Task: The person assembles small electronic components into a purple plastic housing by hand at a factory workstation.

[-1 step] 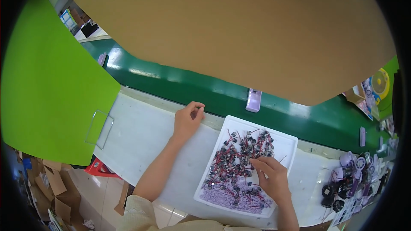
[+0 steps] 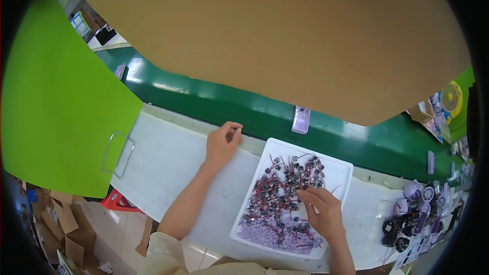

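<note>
A white tray (image 2: 333,165) on the bench holds a heap of small dark electronic parts with red and black wires (image 2: 285,186). Small light-purple plastic pieces (image 2: 260,234) fill its near end. Over the right part of the heap, my right hand (image 2: 323,211) has thumb and fingertips drawn together in a pinch; whatever lies between them is too small to make out. Left of the tray, my left hand (image 2: 223,141) rests by the bench's far edge, fingers curled toward the thumb. Its fingers hide whether anything is inside.
Beyond the bench (image 2: 168,153) runs a green conveyor belt (image 2: 214,99) carrying a light-purple plastic housing (image 2: 301,119). Purple and black parts (image 2: 415,214) pile up at right. A brown board (image 2: 285,35) overhangs the belt; a green panel (image 2: 61,102) with a wire handle (image 2: 118,155) stands left.
</note>
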{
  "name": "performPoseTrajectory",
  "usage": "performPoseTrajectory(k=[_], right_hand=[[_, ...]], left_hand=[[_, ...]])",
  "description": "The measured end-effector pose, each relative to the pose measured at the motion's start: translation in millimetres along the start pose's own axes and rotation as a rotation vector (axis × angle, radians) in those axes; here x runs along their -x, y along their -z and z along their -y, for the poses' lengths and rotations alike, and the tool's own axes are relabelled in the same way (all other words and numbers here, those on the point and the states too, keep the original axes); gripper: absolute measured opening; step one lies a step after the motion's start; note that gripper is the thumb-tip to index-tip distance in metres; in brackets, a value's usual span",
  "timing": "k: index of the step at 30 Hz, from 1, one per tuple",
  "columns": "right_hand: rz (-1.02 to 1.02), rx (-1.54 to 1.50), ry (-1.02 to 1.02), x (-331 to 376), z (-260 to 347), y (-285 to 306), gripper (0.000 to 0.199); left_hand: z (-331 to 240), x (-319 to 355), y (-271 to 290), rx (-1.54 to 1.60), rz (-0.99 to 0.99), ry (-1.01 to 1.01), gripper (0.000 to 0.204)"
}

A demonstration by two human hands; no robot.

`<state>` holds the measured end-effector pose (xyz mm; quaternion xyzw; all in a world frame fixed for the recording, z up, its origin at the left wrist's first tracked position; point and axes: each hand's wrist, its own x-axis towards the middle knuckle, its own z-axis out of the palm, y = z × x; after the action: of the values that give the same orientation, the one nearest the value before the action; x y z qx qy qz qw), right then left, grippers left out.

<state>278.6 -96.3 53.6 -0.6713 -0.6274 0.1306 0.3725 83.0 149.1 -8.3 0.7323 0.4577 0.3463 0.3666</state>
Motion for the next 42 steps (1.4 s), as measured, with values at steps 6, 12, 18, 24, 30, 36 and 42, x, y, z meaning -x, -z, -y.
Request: performPoseTrajectory(k=[6,12,18,24,30,36,42], right_hand=[[-0.120,-0.043,-0.161,21,-3,12,0.031],[-0.265,0.004,-0.126,37,-26,26,0.032],[-0.306,0.039,-0.176,23,-22,37,0.028],[-0.210,0.090,-0.134,17,-28,22,0.022],[-0.059,0.094,-0.069,18,-8,12,0.022],[0.008,0.127,-0.025,17,-11,9,0.016],[0.027,0.166,0.097,15,-15,12,0.018]], left_hand=[[-1,1,1,-0.012,0.014,0.002,0.012],[-1,-1,1,-0.010,0.019,-0.002,0.011],[5,-1,2,-0.025,0.019,0.017,0.012],[4,-2,-2,0.009,0.037,-0.007,0.013],[17,0,0,0.027,-0.011,-0.038,0.011],[10,-1,-4,0.032,-0.001,-0.046,0.011],[5,1,1,0.025,0.015,-0.037,0.011]])
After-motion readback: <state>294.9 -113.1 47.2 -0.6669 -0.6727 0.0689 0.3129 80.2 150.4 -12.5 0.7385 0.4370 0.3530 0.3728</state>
